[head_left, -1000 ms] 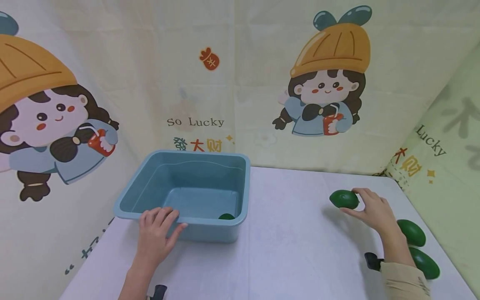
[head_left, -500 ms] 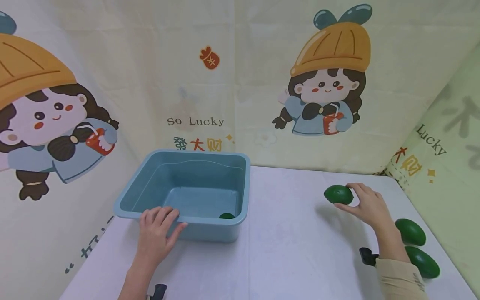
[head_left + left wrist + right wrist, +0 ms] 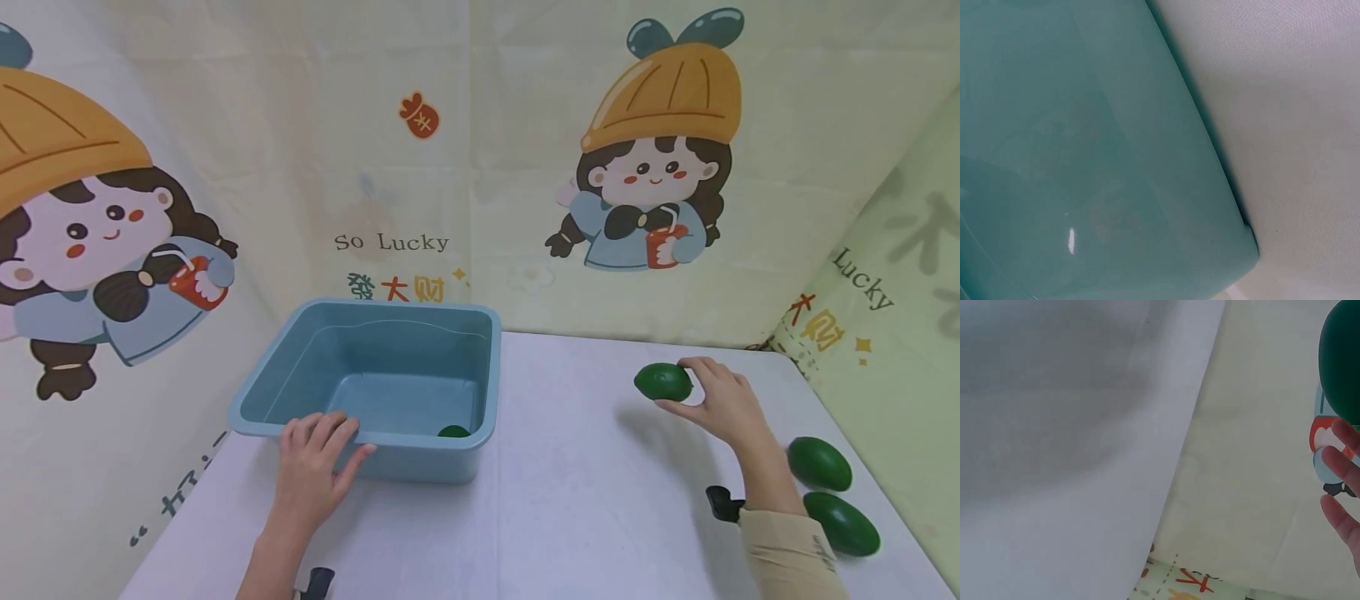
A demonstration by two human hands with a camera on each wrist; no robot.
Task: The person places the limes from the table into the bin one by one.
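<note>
My right hand (image 3: 723,400) holds a dark green oval fruit with small pointed ends (image 3: 663,382) between thumb and fingers, raised above the table at the right. The same green fruit (image 3: 1342,362) shows at the edge of the right wrist view, with fingertips below it. My left hand (image 3: 315,467) grips the near rim of a blue plastic tub (image 3: 435,462), fingers over the edge and thumb on the outer side. Just the top of another green fruit (image 3: 453,432) is visible inside the tub; the front wall hides the rest. The left wrist view shows only the tub wall (image 3: 1097,150) and cloth.
Two more green fruits (image 3: 820,463) lie close together near the table's right edge, beside the right forearm. A white cloth covers the table (image 3: 570,500). Behind it hangs a printed cream curtain (image 3: 510,167), and the tub's far side stands close to it.
My right hand has moved left and slightly away from me, carrying the green fruit with it. The left hand and the tub stay where they were.
</note>
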